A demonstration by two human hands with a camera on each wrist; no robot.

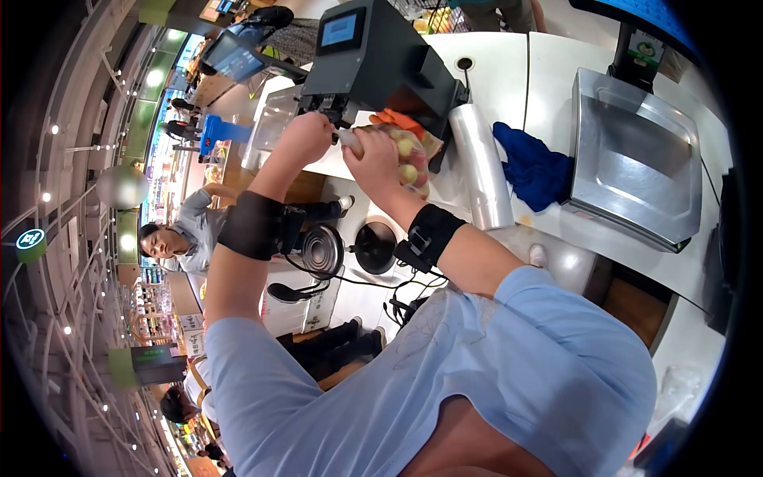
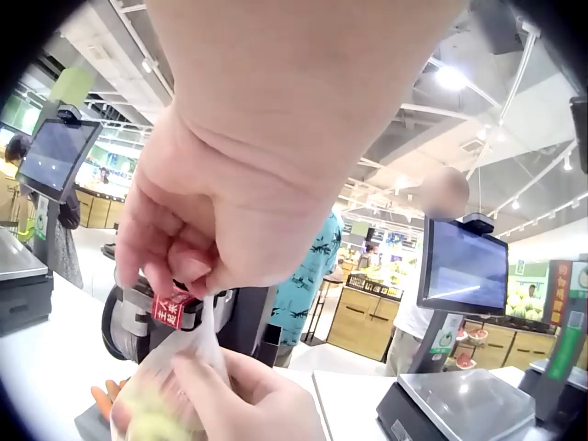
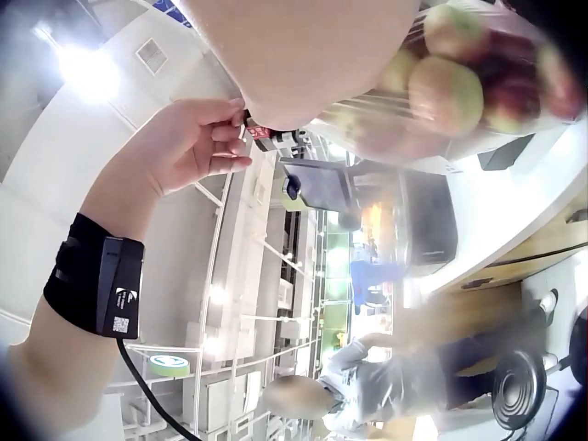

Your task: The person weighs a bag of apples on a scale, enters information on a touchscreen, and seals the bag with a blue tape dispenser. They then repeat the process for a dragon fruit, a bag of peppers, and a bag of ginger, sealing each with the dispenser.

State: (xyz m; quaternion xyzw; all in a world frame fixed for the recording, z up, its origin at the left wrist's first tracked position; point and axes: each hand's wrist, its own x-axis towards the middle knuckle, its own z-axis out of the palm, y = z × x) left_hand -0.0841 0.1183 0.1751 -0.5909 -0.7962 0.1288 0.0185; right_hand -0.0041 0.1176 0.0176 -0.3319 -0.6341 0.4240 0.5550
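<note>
At the grey machine's front, the left hand [image 1: 306, 139] is curled, pinching the top of a clear plastic bag [image 2: 209, 326]. A red label [image 2: 169, 310] shows against its fingertips in the left wrist view. Just below, the right hand [image 1: 373, 163] grips the bag's gathered neck, its fingers wrapped round the plastic. Round yellow-green and reddish fruit [image 1: 407, 173] fills the bag, seen close as apples [image 3: 446, 96] in the right wrist view. How the label and plastic meet is hidden by the left hand [image 2: 188, 239].
Behind the bag stands a dark grey machine [image 1: 373, 63] with a screen; orange items [image 1: 401, 122] lie at its base. Rightward are a plastic film roll [image 1: 482, 167], a blue cloth [image 1: 532, 167] and a metal-topped scale [image 1: 636, 155]. A person in grey [image 1: 195, 230] stands beyond the left arm.
</note>
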